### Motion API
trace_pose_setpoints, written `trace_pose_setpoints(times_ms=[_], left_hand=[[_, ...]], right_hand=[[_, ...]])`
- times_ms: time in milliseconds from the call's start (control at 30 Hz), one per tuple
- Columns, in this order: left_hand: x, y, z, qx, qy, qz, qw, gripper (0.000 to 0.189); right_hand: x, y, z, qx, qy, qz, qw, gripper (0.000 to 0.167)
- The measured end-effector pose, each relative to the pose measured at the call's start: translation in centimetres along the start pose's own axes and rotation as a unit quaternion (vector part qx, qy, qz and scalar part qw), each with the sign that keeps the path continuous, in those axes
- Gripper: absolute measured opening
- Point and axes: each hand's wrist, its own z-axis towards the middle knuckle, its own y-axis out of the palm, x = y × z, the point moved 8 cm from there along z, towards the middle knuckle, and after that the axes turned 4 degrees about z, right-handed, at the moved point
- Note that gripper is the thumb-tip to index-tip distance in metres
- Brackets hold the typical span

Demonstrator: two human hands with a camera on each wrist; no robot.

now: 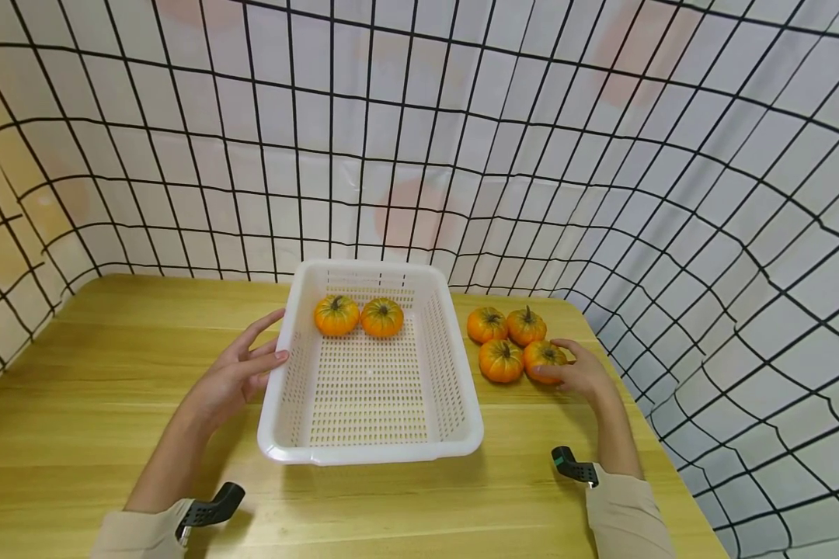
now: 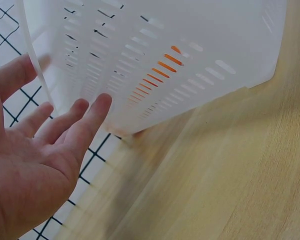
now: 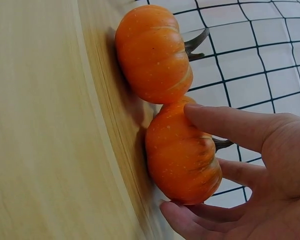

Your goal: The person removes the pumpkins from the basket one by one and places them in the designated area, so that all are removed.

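Note:
A white plastic basket (image 1: pixel 370 453) with slotted walls stands on the table, two small orange pumpkins (image 1: pixel 336 315) side by side at its far end. My left hand (image 1: pixel 232 374) holds its left wall, thumb at the rim and fingers along the outside; in the left wrist view the fingers (image 2: pixel 97 112) lie against the slotted wall. Right of the basket, several more pumpkins (image 1: pixel 501 361) sit clustered. My right hand (image 1: pixel 582 371) grips the nearest right pumpkin (image 3: pixel 182 155), thumb on one side and fingers around the other. That pumpkin touches another pumpkin (image 3: pixel 152 52) in the right wrist view.
The wooden table (image 1: pixel 77 365) ends at a white backdrop with a black wire grid (image 1: pixel 363 147) behind. More grid (image 1: pixel 762 256) closes in along the right edge. A black wrist camera (image 1: pixel 213 505) sits at each sleeve.

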Motion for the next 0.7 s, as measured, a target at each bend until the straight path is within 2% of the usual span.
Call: trace_pose_setpoints(times_ms=[700], left_hand=[[-0.01, -0.06, 0.02, -0.002, -0.001, -0.012, 0.9999, 0.07]], right_hand=[[0.33, 0.17, 0.14, -0.013, 0.01, -0.007, 0.9998, 0.096]])
